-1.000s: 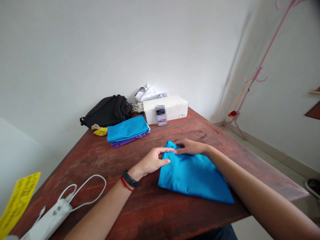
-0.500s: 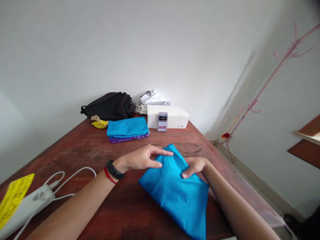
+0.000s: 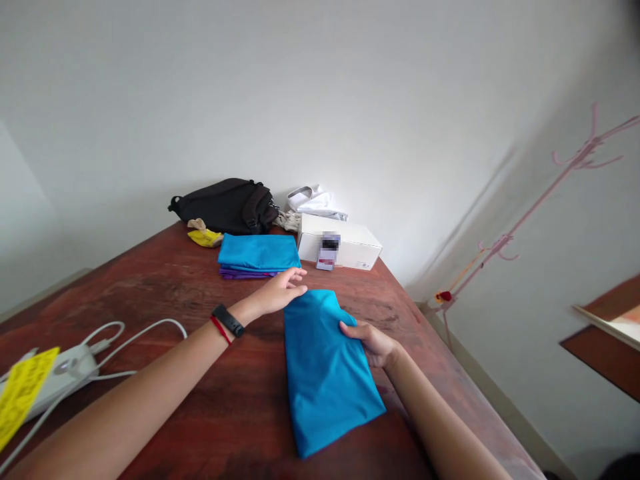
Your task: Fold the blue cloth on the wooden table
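Note:
A folded blue cloth (image 3: pixel 330 380) with a satiny sheen lies lengthwise in front of me over the wooden table (image 3: pixel 215 420). My right hand (image 3: pixel 373 341) grips its right edge, thumb on top and the other fingers hidden underneath. Just past the cloth's far left corner is my left hand (image 3: pixel 283 290), its fingers stretched out and holding nothing; whether the thumb touches the corner I cannot tell. Beyond that hand sits a stack of folded cloths (image 3: pixel 259 252), blue on top and purple below.
A white box (image 3: pixel 350 243) stands at the back with a small blurred pack (image 3: pixel 328 252) leaning on it. Left of it lie a black bag (image 3: pixel 225 207) and a yellow item (image 3: pixel 205 237). A white power strip (image 3: pixel 75 367) with cables occupies the near left. A pink coat rack (image 3: pixel 540 200) rises at right.
The blue cloth has turned from a slanted position to nearly straight and shifted left. My left hand has come off it and moved away toward the stack. My right hand still grips its edge.

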`<state>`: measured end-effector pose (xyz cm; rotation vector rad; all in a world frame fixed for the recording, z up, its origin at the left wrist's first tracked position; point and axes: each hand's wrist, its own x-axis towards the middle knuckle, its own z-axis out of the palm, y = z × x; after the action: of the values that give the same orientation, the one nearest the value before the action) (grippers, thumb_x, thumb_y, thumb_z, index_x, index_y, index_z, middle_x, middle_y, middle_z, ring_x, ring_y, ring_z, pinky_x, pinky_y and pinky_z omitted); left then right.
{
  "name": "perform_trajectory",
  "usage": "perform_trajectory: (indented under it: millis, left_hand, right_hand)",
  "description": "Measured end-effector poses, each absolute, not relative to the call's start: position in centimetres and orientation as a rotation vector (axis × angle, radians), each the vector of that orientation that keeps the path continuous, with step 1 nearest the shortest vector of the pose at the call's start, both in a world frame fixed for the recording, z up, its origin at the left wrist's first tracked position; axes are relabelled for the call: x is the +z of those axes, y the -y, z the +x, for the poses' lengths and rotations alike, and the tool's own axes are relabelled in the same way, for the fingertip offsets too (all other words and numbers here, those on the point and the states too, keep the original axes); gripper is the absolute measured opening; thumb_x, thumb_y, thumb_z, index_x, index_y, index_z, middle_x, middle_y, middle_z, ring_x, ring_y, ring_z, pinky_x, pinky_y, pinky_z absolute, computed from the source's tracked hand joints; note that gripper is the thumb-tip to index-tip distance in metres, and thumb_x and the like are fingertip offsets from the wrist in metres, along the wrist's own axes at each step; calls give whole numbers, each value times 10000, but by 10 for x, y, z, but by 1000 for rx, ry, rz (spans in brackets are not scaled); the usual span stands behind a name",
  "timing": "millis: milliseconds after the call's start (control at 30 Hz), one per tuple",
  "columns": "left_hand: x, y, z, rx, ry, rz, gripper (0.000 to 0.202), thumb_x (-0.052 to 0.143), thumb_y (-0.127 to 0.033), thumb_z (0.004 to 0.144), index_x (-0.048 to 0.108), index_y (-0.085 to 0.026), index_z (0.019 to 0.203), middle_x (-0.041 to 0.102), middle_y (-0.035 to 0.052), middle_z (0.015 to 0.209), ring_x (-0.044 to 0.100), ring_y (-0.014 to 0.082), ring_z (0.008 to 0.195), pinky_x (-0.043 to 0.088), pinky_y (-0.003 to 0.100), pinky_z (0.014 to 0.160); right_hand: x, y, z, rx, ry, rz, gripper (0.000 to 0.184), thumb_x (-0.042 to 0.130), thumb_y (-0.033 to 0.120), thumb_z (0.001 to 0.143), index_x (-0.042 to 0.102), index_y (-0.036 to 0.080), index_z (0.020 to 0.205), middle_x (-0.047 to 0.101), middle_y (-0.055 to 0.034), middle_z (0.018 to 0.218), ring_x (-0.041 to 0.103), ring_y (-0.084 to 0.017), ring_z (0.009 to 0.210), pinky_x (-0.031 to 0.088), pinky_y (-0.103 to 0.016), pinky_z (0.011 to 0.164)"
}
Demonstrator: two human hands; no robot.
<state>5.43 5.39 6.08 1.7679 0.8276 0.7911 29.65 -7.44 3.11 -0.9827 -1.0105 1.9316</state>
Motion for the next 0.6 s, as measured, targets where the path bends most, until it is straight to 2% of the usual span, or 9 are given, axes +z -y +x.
perform_trajectory:
  millis: [167,233,333,467,600]
  left_hand:
    - [54,-52,55,840,-903,1543,540,679,-495,869,560,-211,1313,594,138,1401,553,276,1285,433,372,1050]
    - [51,-46,56,742,-852,1419,562,665,-553,876,555,-216,1312,633,135,1352,611,263,1209,473,367,992]
    - [46,-36,59,521,-732,1251,554,657,-605,868,600,-193,1233,722,115,1180,698,249,1029,532,379,895]
    - [43,-26,65,306,-517,1032,494,730,-561,826,682,-170,1123,740,118,1191,677,265,1147,523,375,986]
    - [43,-25,63,225,-432,979,511,814,-467,776,683,-175,1175,733,116,1228,674,263,1171,518,377,1025]
  right_hand:
    - [37,73,289,1848,897,-939,640,744,497,849,578,116,1335,703,-174,1278,623,-331,1267,431,-510,1154]
    - [41,72,286,1794,847,-915,608,705,491,878,572,121,1341,687,-170,1310,605,-326,1291,424,-503,1164]
    - [45,71,285,1677,790,-899,587,656,484,905,553,138,1368,656,-159,1364,571,-326,1328,429,-506,1162]
    - [50,70,288,1582,763,-929,590,604,513,914,550,154,1379,650,-157,1372,550,-343,1348,434,-533,1154]
    - [53,68,292,1502,769,-928,648,591,554,907,519,162,1419,651,-153,1373,546,-352,1349,451,-539,1142]
